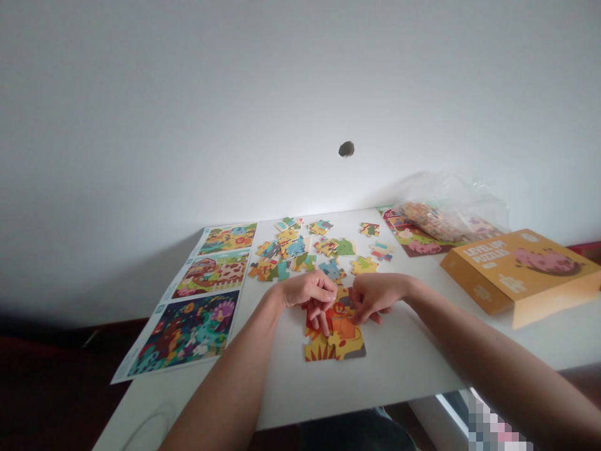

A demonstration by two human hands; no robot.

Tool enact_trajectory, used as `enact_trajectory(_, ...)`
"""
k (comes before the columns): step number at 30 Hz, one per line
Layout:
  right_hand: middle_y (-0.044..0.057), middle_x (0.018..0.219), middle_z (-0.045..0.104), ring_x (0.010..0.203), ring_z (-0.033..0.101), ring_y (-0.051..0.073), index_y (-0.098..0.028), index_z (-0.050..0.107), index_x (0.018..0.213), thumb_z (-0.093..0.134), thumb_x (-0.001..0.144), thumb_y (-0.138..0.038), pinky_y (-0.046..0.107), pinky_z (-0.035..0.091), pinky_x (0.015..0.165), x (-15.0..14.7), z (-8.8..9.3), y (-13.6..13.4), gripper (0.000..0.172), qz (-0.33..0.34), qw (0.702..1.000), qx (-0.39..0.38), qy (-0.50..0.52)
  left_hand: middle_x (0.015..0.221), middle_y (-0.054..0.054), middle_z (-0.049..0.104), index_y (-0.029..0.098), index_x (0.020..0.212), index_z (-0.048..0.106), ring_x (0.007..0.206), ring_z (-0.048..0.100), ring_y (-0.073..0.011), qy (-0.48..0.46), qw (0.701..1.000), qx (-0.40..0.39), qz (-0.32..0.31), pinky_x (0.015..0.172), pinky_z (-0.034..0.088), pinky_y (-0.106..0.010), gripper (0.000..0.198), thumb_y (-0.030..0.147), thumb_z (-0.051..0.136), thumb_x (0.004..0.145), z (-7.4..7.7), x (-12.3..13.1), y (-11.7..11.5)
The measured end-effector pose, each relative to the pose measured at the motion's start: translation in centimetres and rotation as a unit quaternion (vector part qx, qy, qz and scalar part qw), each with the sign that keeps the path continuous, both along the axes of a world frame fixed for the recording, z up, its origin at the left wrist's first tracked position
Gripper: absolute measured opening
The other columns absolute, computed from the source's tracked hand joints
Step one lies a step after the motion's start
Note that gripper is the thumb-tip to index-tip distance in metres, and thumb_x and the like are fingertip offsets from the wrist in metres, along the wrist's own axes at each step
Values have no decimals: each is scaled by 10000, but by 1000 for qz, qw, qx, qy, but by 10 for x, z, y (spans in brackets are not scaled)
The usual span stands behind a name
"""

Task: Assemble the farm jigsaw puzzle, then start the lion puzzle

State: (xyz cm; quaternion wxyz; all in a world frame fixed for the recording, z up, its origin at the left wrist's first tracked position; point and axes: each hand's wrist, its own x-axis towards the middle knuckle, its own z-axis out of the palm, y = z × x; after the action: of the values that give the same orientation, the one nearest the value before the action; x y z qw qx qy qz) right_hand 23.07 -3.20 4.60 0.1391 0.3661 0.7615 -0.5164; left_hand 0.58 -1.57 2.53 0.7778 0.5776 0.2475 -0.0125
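A partly joined puzzle (pixel 335 341) in orange, red and yellow lies on the white table (pixel 404 363) in front of me. My left hand (pixel 310 293) rests on its upper left edge, fingers curled, one finger pressing down on the pieces. My right hand (pixel 375 295) sits at its upper right edge, fingers closed in a pinch on a puzzle piece (pixel 345 302) at the top of the joined part. The two hands almost touch above the puzzle.
Several loose pieces (pixel 300 250) are scattered behind the hands. A sheet of picture guides (pixel 197 300) lies at the left. An orange puzzle box (pixel 521 269) stands at the right, with a clear plastic bag of pieces (pixel 446 216) behind it.
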Motion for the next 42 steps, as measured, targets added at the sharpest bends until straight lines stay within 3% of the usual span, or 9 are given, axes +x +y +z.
enact_trajectory(14,-63,444,556,360,436,61,-162,599,573,675,746,-397,186,334,387,0,4,-1,302,6,1000,-4,-22,425,-35,594,144,626,600,549,702,-219,1,999,14,-52,541,541,-252,288,354,628,821,7,1,-4)
enact_trajectory(22,-61,442,557,351,449,66,-159,593,573,680,742,-392,191,347,391,1,4,0,301,7,999,-25,-19,440,-43,618,150,606,604,585,715,-238,7,999,21,-39,618,580,-310,245,307,652,788,8,2,-5)
enact_trajectory(27,-57,441,565,342,468,74,-160,592,571,680,754,-406,194,358,388,1,2,1,320,11,999,-29,-29,478,-58,640,142,641,609,677,737,-271,-43,995,-58,-73,615,589,-319,224,305,666,784,12,-3,-8)
enact_trajectory(32,-62,421,552,333,456,64,-154,596,573,675,765,-407,187,365,414,1,2,2,327,20,999,-27,-22,548,-76,682,140,723,631,812,743,-305,-10,982,-119,-144,653,595,-343,169,292,680,781,13,-2,-10)
enact_trajectory(37,-58,436,561,344,472,67,-152,597,590,677,761,-426,185,348,402,2,4,3,333,16,999,-39,-28,567,-85,693,138,724,625,904,733,-321,-15,988,-106,-114,687,595,-352,162,276,682,788,6,-3,-7)
enact_trajectory(42,-55,449,562,353,484,76,-158,597,593,668,751,-421,189,319,364,2,3,2,315,15,998,-42,-35,570,-85,697,139,720,612,854,743,-303,-10,989,-105,-99,666,595,-329,157,260,670,802,3,-4,-5)
